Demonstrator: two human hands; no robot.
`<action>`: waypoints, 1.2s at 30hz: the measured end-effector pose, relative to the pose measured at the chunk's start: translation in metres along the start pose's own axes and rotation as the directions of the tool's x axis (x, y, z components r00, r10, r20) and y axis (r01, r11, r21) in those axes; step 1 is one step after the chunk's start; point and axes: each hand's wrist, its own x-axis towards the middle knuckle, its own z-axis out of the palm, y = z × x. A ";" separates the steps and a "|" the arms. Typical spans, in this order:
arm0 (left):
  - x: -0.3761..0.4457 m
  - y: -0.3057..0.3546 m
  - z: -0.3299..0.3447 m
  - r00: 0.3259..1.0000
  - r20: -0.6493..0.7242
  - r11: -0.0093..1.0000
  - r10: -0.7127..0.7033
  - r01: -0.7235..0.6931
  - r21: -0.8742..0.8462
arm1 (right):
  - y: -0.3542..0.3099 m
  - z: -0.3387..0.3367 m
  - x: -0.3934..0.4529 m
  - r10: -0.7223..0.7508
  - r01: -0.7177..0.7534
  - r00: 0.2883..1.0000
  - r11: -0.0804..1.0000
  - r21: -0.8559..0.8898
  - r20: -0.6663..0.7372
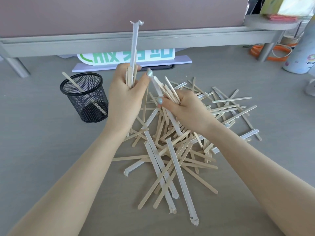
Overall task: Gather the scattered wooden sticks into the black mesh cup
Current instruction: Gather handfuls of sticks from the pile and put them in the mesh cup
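A big heap of wooden sticks, some still in white paper wrappers, lies across the grey desk. The black mesh cup stands upright to the left of the heap with one stick leaning inside it. My left hand is raised above the heap's left side and grips an upright bundle of sticks, one long wrapped stick poking high above the fist. My right hand hovers over the heap's middle, closed on a slanted bunch of sticks. The two hands nearly touch.
A grey raised shelf runs along the back, its leg at far left. A white sign with green and blue letters stands behind the cup. A white bottle and orange rings sit at the right.
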 end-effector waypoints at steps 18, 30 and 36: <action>0.007 -0.012 -0.003 0.989 -0.150 0.984 0.005 -0.032 -0.176 | 0.003 -0.033 0.012 0.127 0.138 0.824 0.900 0.413 -0.552; 0.005 -0.003 -0.007 0.984 -0.160 0.964 -0.076 0.032 -0.264 | 0.002 -0.041 0.006 0.184 -0.215 0.936 0.974 -0.073 -0.301; -0.005 -0.016 0.002 0.973 0.070 0.970 -0.221 0.227 -0.091 | -0.002 -0.060 0.008 0.284 -0.344 0.927 0.902 -0.259 -0.244</action>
